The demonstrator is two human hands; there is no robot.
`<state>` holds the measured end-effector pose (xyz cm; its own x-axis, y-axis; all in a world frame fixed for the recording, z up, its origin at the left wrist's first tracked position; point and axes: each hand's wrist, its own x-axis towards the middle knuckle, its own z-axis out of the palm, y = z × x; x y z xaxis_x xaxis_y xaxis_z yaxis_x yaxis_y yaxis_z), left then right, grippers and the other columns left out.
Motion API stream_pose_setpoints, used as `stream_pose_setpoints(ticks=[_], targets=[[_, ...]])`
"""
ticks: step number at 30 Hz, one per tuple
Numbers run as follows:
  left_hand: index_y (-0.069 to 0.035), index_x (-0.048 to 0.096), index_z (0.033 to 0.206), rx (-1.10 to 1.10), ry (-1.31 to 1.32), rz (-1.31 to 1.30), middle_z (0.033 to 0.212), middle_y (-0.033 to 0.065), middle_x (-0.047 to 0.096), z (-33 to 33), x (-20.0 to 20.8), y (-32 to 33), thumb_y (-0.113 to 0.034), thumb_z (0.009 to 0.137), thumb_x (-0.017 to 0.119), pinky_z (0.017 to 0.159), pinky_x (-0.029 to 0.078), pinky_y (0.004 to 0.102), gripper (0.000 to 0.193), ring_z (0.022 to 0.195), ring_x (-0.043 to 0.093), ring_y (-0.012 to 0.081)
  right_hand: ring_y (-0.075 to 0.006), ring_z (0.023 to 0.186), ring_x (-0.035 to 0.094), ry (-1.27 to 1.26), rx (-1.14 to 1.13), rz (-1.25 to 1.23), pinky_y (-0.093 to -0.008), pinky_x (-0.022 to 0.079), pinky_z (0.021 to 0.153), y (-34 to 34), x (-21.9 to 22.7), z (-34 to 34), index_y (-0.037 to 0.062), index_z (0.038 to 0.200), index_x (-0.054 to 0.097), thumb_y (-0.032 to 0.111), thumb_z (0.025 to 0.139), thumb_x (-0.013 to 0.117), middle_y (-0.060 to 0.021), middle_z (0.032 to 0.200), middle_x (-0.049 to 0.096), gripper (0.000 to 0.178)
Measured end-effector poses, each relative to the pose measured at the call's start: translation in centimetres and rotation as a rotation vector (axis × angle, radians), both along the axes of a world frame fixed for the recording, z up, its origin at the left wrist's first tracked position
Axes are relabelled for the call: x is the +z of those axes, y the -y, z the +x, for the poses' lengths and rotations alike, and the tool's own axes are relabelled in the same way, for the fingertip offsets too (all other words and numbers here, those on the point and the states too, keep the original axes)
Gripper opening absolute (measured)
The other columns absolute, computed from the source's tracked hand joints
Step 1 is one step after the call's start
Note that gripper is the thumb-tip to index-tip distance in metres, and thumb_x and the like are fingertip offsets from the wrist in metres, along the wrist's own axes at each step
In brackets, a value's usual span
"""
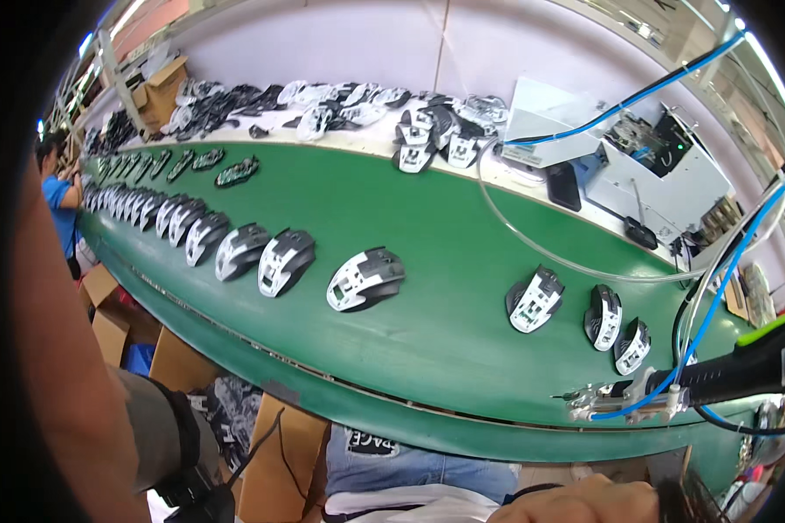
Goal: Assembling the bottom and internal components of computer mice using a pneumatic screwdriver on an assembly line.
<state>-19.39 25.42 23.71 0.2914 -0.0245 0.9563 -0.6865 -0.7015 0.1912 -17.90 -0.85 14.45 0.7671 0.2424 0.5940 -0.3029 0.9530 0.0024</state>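
Head view looks down on a long green conveyor belt [427, 261] carrying a row of upturned computer-mouse shells. Only part of the right hand [584, 504] shows at the lower edge — knuckles, with the fingers out of sight, so I cannot tell whether it is clenched or loose. The left hand itself is out of frame; just the forearm and a dark wrist strap [187, 444] appear at lower left.

A powered screwdriver [672, 388] hangs just above and to the right of the right hand, its long axis nearly level, tip pointing left toward the belt's near edge, blue hose trailing up behind it. No hand touches it in what can be seen.

Nearest shells lie beyond the tool — 3 of them: mouse shell [632, 346], then another [604, 316], then a third [534, 299], up and left from the driver tip. The right hand is far nearer to them than the left arm. A further shell [366, 279] sits mid-belt, well apart.
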Motion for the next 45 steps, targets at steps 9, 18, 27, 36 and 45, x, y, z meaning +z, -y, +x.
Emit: stream_pose_setpoints(ticks=[9,18,27,36,45], targets=[[0.005,0.039,0.127,-0.012,-0.063,0.009,0.127,0.0193,0.044,-0.3,0.9,1.4,-0.026,0.082,0.055,0.099,0.033,0.0461,0.056,0.113,0.048,0.0307,-0.0381,0.091,0.06,0.003,-0.111,0.05,-0.0354,0.049,0.081,0.1,1.1,-1.1,0.0051,0.116,0.048,0.028,0.08,0.058,-0.0159,0.11,0.056,0.044],[0.005,0.04,0.127,-0.098,-0.095,-0.057,0.127,0.0193,0.044,1.7,1.6,3.8,-0.026,0.083,0.055,0.099,0.033,0.046,0.056,0.112,0.048,0.0305,-0.0378,0.09,0.061,0.048,-0.294,0.015,-0.0335,0.049,0.081,1.6,3.6,-1.6,0.0047,0.114,0.05,0.023,0.08,0.061,-0.0144,0.108,0.058,0.04],[0.0,0.055,0.111,0.058,-0.457,-0.277,0.104,0.0103,0.057,5.7,-3.8,8.2,-0.007,0.083,0.057,0.085,0.042,0.0284,0.029,0.095,0.055,0.0189,-0.0376,0.089,0.062,0.15,-0.432,-0.026,-0.0316,0.05,0.081,3.8,5.3,-0.7,0.0043,0.112,0.052,0.017,0.08,0.065,-0.013,0.106,0.061,0.037],[-0.002,0.059,0.101,0.027,-0.916,-0.118,0.105,0.0144,0.057,6.5,-11.0,8.5,-0.014,0.083,0.061,0.085,0.044,0.0342,0.022,0.096,0.057,0.0262,-0.037,0.099,0.052,0.372,0.096,-0.336,-0.0435,0.042,0.087,5.8,-1.0,2.4,0.0061,0.123,0.042,0.045,0.084,0.049,-0.0197,0.119,0.047,0.055],[0.006,0.043,0.123,-1.129,-1.042,-1.385,0.116,0.0235,0.053,1.2,-13.8,14.9,-0.034,0.096,0.031,0.095,0.04,0.0421,0.049,0.111,0.051,0.0316,-0.0329,0.138,0.008,-0.085,0.15,-0.571,-0.0442,0.009,0.109,2.1,-4.7,-0.5,0.0027,0.132,0.031,0.044,0.089,0.04,-0.0228,0.148,0.004,0.06]])
